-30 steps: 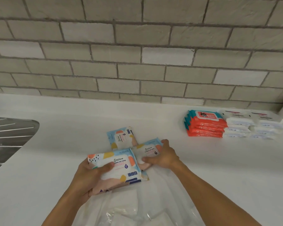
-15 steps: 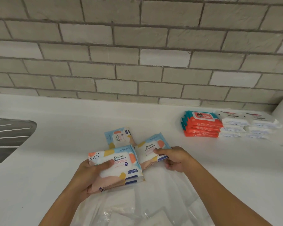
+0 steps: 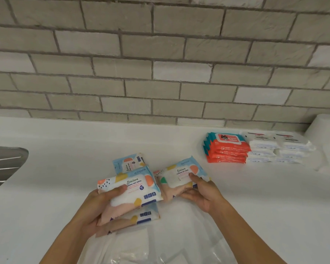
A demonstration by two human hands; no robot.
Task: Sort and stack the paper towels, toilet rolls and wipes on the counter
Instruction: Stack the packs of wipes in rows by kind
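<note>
My left hand [image 3: 95, 208] grips two stacked patterned wet wipe packs [image 3: 133, 189], blue, white and peach, just above the white counter [image 3: 65, 159]. Beside them my right hand [image 3: 202, 193] holds another patterned wipe pack [image 3: 177, 176], lifted and tilted. A further pack of the same kind [image 3: 127, 161] lies flat on the counter behind the left-hand packs. At the back right stands a stack of orange baby wipe packs [image 3: 227, 149], with two stacks of white wipe packs [image 3: 274, 149] next to it.
A clear plastic bag [image 3: 160, 241] with white packs inside lies at the front edge between my arms. A steel sink drainer [image 3: 4, 166] is at the left. A white paper roll [image 3: 326, 138] stands at the far right against the brick wall.
My right hand has taken hold of the wipe pack that lay on the counter and raised it. My left hand still holds its packs, lifted slightly.
</note>
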